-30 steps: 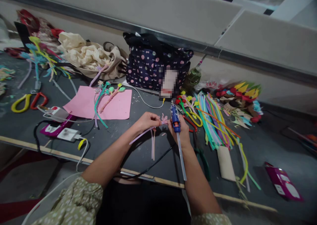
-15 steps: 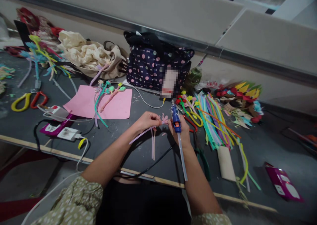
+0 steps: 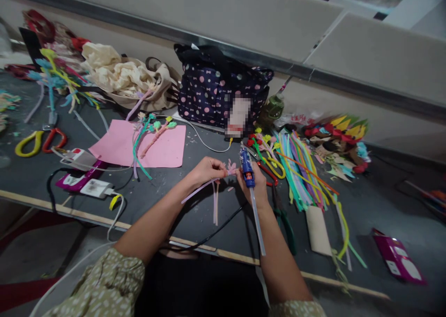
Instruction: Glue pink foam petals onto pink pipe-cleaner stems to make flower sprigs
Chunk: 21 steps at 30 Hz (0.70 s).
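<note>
Between my hands is a small pink pipe-cleaner flower. My left hand pinches it at its left side, and a lilac pipe cleaner trails from those fingers toward my forearm. In my right hand is a blue hot glue gun, nozzle pointing away from me. A clear glue stick sticks out of its back end. The right fingertips also touch the flower's right side. Below the flower, two pale pink pipe cleaners hang or lie over the dark table; which one I cannot tell.
Left stand a pink sheet with finished stems, scissors and a purple power strip. A dotted bag and a phone are behind. Right lie a pipe-cleaner bundle, green-handled pliers and a cardboard tube.
Almost nothing differs. My hands keep the same hold on the flower and the glue gun, with only a very slight shift of the glue gun.
</note>
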Each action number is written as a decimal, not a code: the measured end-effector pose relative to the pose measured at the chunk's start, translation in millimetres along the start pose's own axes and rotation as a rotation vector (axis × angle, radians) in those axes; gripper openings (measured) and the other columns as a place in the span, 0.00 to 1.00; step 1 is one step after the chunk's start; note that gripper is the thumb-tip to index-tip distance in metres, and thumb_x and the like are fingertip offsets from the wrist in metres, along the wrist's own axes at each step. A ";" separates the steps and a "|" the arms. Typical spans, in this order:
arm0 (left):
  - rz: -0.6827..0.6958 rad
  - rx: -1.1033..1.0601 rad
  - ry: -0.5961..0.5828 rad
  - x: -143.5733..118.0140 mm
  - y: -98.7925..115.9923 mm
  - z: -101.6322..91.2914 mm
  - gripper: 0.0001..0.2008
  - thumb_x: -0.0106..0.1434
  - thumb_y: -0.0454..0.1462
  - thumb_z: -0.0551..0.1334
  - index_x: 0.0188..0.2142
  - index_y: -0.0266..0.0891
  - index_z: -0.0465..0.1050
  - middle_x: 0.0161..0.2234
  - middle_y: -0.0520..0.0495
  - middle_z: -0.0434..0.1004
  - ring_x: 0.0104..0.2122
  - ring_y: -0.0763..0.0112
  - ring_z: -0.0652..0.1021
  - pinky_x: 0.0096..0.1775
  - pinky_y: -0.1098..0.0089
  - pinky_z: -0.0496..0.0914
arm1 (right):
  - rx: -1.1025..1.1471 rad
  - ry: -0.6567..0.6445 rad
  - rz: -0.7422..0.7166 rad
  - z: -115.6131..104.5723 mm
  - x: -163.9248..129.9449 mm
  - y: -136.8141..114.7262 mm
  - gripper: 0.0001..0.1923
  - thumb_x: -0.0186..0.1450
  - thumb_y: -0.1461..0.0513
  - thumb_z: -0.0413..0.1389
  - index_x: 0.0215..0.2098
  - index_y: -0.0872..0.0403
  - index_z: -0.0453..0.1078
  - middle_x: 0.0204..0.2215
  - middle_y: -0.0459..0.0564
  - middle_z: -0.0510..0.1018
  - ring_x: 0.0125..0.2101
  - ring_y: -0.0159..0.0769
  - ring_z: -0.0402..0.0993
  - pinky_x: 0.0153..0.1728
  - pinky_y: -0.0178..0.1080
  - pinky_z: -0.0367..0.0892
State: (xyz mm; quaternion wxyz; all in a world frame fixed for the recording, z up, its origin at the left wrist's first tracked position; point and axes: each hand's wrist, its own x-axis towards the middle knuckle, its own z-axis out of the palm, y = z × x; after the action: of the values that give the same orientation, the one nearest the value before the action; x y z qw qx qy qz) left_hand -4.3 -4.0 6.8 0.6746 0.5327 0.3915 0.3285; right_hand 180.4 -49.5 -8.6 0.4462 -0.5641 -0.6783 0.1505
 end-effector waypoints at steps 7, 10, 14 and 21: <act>0.000 -0.002 0.007 0.4 -0.3 0.1 0.04 0.45 0.33 0.65 0.23 0.33 0.76 0.18 0.54 0.71 0.18 0.78 0.70 0.24 0.75 0.68 | -0.013 -0.015 0.000 -0.5 0.0 0.5 0.09 0.63 0.54 0.55 0.36 0.51 0.64 0.27 0.43 0.72 0.24 0.32 0.69 0.28 0.34 0.65; 0.007 -0.004 0.003 0.4 -0.4 -0.3 0.04 0.45 0.33 0.66 0.22 0.33 0.76 0.18 0.54 0.71 0.18 0.78 0.70 0.24 0.75 0.68 | -0.017 -0.019 0.010 -0.1 -0.3 1.6 0.10 0.63 0.53 0.55 0.37 0.51 0.65 0.27 0.44 0.72 0.24 0.34 0.70 0.28 0.35 0.66; 0.012 -0.012 0.010 -0.7 0.9 0.4 0.04 0.45 0.34 0.66 0.22 0.33 0.75 0.18 0.54 0.71 0.18 0.79 0.70 0.24 0.76 0.68 | -0.010 -0.017 0.008 0.4 -0.4 2.5 0.11 0.63 0.53 0.55 0.37 0.50 0.65 0.27 0.44 0.72 0.25 0.34 0.70 0.28 0.35 0.67; -0.017 -0.015 0.008 0.7 0.5 0.0 0.04 0.45 0.33 0.65 0.23 0.33 0.76 0.18 0.53 0.72 0.18 0.78 0.70 0.25 0.76 0.68 | -0.027 0.013 0.006 -1.7 -0.2 -4.5 0.10 0.63 0.53 0.56 0.36 0.51 0.67 0.27 0.45 0.74 0.25 0.35 0.71 0.30 0.36 0.68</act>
State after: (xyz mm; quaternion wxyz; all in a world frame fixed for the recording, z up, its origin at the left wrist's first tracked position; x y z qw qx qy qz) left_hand -4.0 -3.3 7.2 0.6796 0.5231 0.3962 0.3280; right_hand 178.9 -51.6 -4.5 0.4425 -0.5730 -0.6756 0.1393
